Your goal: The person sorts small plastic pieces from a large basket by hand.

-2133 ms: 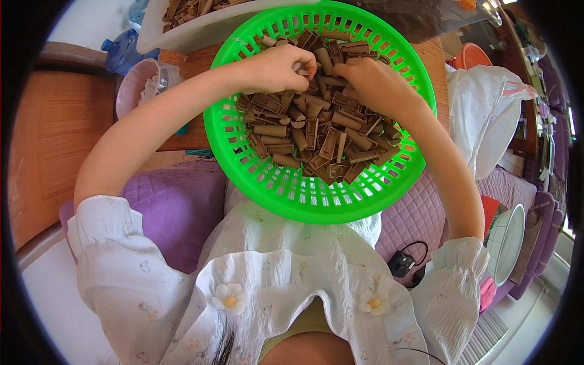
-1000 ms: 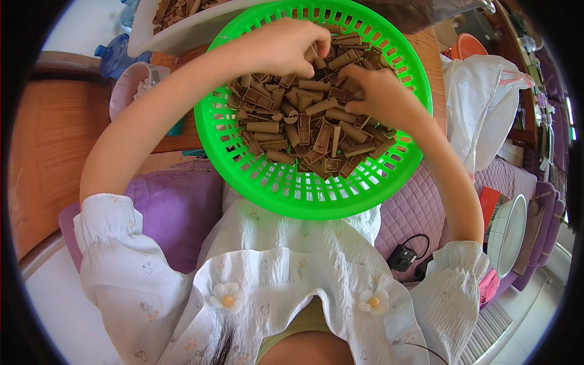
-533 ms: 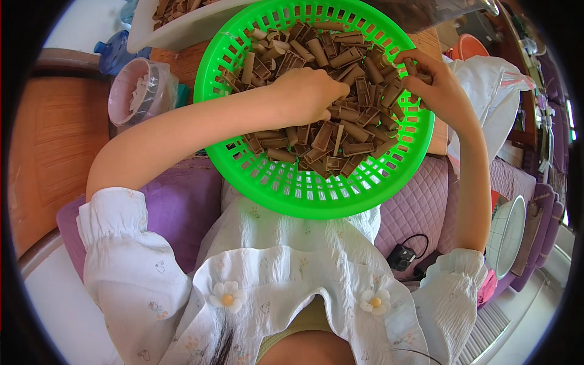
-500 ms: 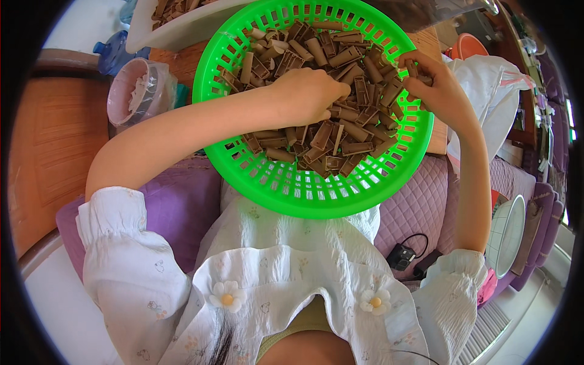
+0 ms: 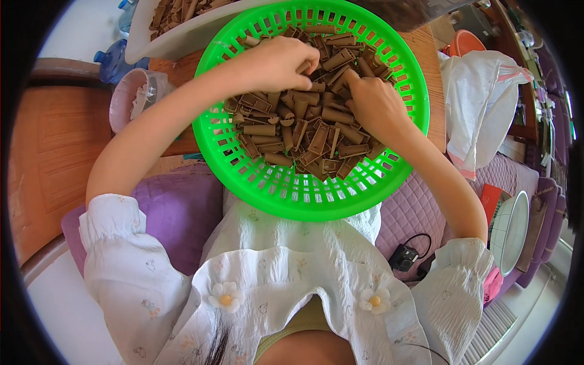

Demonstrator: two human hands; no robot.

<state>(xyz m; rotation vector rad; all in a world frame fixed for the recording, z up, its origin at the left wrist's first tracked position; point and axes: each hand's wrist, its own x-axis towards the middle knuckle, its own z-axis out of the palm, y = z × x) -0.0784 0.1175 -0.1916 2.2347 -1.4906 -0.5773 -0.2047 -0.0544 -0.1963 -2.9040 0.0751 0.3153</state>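
A round bright green plastic basket (image 5: 286, 210) with slotted sides sits in front of me. It holds a heap of small brown half-tube plastic pieces (image 5: 319, 137), some with ribbed hollow insides showing. Over the far left of the heap, my left hand (image 5: 274, 64) has curled fingers, with the thumb apart from the index finger. No piece shows between them. My right hand (image 5: 378, 103) reaches into the heap right of its middle, index finger stretched out and thumb apart; its other fingertips are partly hidden. I see no piece held there.
Behind the basket, a white tub (image 5: 176, 48) holds more brown pieces on a wooden table (image 5: 435, 79). A pink bin (image 5: 125, 100) and blue water bottle (image 5: 114, 61) stand left. To the right are a white sack (image 5: 480, 109), a black adapter (image 5: 403, 257) and a purple quilted seat (image 5: 420, 207).
My right hand has moved left from the basket's right rim into the heap. My left hand has shifted left and away from me, and its thumb has parted from the index finger.
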